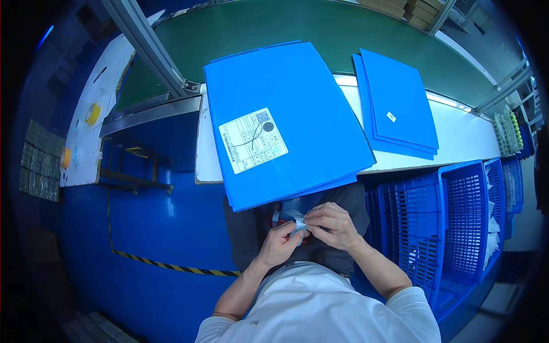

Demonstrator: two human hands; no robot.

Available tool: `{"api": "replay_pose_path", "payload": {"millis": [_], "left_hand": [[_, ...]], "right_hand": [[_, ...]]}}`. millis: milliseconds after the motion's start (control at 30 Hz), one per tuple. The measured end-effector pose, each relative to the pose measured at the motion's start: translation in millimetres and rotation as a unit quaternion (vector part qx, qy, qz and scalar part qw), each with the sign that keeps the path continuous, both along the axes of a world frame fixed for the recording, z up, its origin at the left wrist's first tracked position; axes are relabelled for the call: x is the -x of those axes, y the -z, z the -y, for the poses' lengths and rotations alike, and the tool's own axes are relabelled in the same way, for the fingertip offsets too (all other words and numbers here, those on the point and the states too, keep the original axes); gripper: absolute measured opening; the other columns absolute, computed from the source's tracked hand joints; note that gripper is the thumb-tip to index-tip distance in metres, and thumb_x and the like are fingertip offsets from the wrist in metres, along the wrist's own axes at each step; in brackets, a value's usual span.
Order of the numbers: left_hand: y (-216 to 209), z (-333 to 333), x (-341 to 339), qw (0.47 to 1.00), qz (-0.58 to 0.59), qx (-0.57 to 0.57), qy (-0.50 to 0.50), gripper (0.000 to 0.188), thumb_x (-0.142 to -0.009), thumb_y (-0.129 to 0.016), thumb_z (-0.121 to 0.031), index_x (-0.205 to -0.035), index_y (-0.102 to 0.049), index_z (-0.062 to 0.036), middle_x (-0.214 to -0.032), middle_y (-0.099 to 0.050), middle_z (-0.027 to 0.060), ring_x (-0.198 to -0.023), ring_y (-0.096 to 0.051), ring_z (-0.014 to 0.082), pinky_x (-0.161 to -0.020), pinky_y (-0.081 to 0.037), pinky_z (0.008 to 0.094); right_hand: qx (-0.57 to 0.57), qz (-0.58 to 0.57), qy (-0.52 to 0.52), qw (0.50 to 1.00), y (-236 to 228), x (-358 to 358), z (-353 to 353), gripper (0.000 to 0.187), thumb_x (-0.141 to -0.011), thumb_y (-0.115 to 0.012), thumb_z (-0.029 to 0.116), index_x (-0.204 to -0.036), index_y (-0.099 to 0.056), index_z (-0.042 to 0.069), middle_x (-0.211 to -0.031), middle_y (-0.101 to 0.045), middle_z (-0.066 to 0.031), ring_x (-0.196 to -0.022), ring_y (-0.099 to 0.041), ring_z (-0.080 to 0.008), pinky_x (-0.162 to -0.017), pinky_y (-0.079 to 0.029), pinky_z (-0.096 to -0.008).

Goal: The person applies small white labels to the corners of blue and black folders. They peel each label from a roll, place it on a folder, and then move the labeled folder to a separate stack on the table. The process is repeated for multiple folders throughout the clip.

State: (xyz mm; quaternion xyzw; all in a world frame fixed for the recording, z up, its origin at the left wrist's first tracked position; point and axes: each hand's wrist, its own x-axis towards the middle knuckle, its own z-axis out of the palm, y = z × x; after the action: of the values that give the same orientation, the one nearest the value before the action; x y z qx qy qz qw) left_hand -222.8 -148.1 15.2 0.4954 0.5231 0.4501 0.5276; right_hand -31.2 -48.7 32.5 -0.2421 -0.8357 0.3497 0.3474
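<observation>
At far left, a yellow tape roll (93,114) and an orange roll (66,158) sit on a white side bench (86,172), with blue floor (166,228) beyond, crossed by black-and-yellow marking tape (189,268). Nearer the middle, a large stack of blue sheets (297,103) bearing a white printed label (253,140) overhangs the near edge of the white bench (466,134), before a green surface (394,34). Just below that stack, above the lap, the left hand (278,244) grasps a small pale strip-like piece (298,223) in its fingers, while the right hand (335,227) pinches its right side. The step in hand looks like fine two-handed fingerwork on this piece; the next move seems to call for a steady left grip and a delicate right pinch. Rightward lie a smaller blue sheet stack (400,97) on the bench, then blue slatted crates (414,228) below it.
</observation>
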Motion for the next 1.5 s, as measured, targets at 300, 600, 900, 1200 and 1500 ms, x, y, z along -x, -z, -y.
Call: {"api": "replay_pose_path", "payload": {"millis": [300,600,900,1200,1500], "left_hand": [[25.7,13.6,-8.7,0.988,0.113,0.107,0.010,0.025,-0.101,-0.062,-0.008,-0.122,-0.070,0.0027,-0.103,-0.076,0.0074,-0.095,-0.070,0.0117,-0.084,-0.055,0.0279],[30.8,19.1,-20.9,0.985,0.105,0.126,0.052,0.024,-0.103,-0.062,-0.010,-0.122,-0.069,0.0035,-0.101,-0.076,0.0065,-0.094,-0.068,0.0091,-0.083,-0.052,0.0252],[49.4,17.2,-19.4,0.985,0.061,0.146,0.070,0.024,-0.103,-0.061,-0.010,-0.119,-0.069,0.0045,-0.101,-0.076,0.0072,-0.094,-0.069,0.0107,-0.085,-0.053,0.0274],[54.0,10.9,-22.2,0.985,0.067,0.139,0.074,0.023,-0.102,-0.061,-0.010,-0.117,-0.069,0.0049,-0.101,-0.076,0.0088,-0.094,-0.070,0.0128,-0.087,-0.055,0.0289],[61.0,16.4,-28.2,0.984,0.053,0.147,0.085,0.026,-0.101,-0.060,-0.010,-0.120,-0.069,0.0054,-0.102,-0.076,0.0101,-0.097,-0.071,0.0138,-0.088,-0.055,0.0291]], "right_hand": [[0.098,-0.033,0.056,0.993,-99.8,-1.8,-34.3,0.011,-0.082,-0.078,-0.001,-0.094,-0.078,0.000,-0.080,-0.070,-0.0091,-0.072,-0.067,-0.0179,-0.064,-0.050,-0.0299],[-0.282,0.151,0.108,0.941,-122.1,18.9,-121.7,0.017,-0.083,-0.081,0.014,-0.099,-0.078,0.009,-0.094,-0.069,-0.0048,-0.091,-0.065,-0.0241,-0.077,-0.051,-0.0388],[-0.239,0.275,0.019,0.931,-125.8,-2.5,-103.8,0.082,-0.082,-0.077,0.062,-0.141,-0.059,0.006,-0.154,-0.050,-0.0188,-0.143,-0.046,-0.0384,-0.117,-0.035,-0.0539],[-0.295,0.281,-0.029,0.913,-127.9,-4.0,-96.0,0.071,-0.085,-0.078,0.049,-0.138,-0.062,0.005,-0.147,-0.058,-0.0151,-0.141,-0.050,-0.0346,-0.116,-0.039,-0.0519],[-0.432,0.054,0.086,0.896,-151.1,-34.8,-103.3,0.034,-0.080,-0.069,-0.002,-0.113,-0.072,-0.001,-0.115,-0.076,-0.0180,-0.107,-0.074,-0.0335,-0.094,-0.058,-0.0431]]}}
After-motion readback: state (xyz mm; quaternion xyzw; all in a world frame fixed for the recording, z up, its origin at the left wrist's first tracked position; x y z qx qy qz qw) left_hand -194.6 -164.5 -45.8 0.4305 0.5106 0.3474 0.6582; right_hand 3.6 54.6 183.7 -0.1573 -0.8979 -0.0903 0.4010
